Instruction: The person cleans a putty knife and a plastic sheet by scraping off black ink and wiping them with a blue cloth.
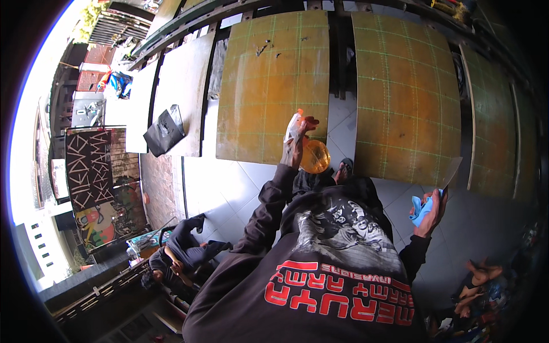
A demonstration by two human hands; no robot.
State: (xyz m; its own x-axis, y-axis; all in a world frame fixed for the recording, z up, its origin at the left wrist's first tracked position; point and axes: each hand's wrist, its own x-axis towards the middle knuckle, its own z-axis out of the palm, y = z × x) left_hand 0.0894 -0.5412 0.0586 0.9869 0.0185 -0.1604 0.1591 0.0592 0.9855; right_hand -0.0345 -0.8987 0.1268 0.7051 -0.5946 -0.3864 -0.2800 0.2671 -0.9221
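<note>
My left hand (293, 150) grips a spray bottle (315, 157) with orange liquid and an orange-and-white trigger head, held beside the near end of a yellow-brown board (271, 74) marked with a green grid. My right hand (429, 217) is closed on a light blue cloth (421, 211) and a thin, flat tool (452, 171) that sticks up beside a second gridded board (403, 97). A few dark scraps (263, 48) lie on the left gridded board.
A dark sheet (163, 131) lies on a white board (194, 74). More boards (492, 120) stand at right on dark rails. Below are tiled floor (229, 188) and my foot (345, 170). One person (171, 263) sits at lower left; others (477, 286) are at lower right.
</note>
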